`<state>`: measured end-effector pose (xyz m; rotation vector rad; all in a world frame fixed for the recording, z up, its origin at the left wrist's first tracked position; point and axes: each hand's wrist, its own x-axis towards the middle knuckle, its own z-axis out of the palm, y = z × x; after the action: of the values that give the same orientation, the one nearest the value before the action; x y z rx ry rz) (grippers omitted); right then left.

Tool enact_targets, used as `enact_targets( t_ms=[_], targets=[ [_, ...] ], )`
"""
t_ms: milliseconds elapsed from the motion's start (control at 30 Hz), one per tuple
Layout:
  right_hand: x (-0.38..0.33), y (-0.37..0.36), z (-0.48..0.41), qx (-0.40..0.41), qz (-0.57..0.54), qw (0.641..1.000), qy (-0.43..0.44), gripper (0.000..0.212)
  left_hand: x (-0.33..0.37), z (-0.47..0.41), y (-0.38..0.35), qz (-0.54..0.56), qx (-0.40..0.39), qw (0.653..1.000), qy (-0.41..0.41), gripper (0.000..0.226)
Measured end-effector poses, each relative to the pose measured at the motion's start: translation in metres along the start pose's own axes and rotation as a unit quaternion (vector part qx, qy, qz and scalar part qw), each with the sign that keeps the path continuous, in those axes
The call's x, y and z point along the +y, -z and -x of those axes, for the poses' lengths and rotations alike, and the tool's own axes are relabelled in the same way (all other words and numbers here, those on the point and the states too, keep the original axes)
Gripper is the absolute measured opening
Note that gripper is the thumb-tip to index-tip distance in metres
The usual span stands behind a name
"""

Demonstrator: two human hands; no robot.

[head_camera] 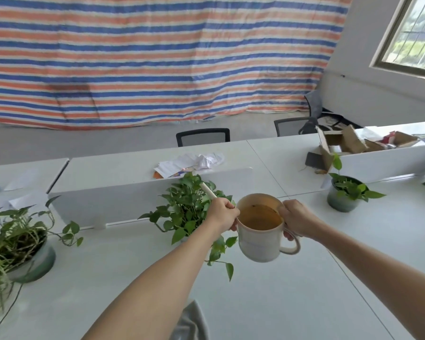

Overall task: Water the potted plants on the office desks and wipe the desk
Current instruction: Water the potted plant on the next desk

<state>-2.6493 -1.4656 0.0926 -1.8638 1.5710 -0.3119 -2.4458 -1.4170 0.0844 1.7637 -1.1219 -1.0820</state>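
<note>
1. White tabletop (pixel 280 303): carries the potted plants.
2. Leafy green trailing plant (pixel 184 212): centre, just behind the can; likely the one being watered.
3. Cream plastic watering can (pixel 258 244): held aloft with water inside; next, tip it spout-down.
4. Left hand (pixel 222 214): clasps the spout.
5. Right hand (pixel 296 219): curled on the handle.

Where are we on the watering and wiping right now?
Nothing visibly finished. In hand: left hand and right hand hold the watering can, water inside, spout over the middle plant. Probably left: the left plant, the right plant, then wiping the desk; the grey cloth lies untouched.
</note>
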Motion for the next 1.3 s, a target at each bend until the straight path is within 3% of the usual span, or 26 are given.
enact_targets(
  t_ms=[200,733,1300],
  targets=[
    [-0.018,-0.006,-0.008,0.009,0.006,1.0,-0.017,0.035,-0.005,-0.013,0.015,0.011,-0.012,1.0,0.002,0.002],
    [-0.007,-0.028,0.002,0.002,0.015,0.998,-0.054,0.034,-0.043,-0.01,0.008,0.04,-0.057,0.997,0.029,0.014],
    [-0.036,-0.005,-0.011,0.031,0.035,0.996,-0.079,0.035,-0.016,-0.041,0.009,0.026,-0.062,0.998,0.019,0.004]
  ],
)
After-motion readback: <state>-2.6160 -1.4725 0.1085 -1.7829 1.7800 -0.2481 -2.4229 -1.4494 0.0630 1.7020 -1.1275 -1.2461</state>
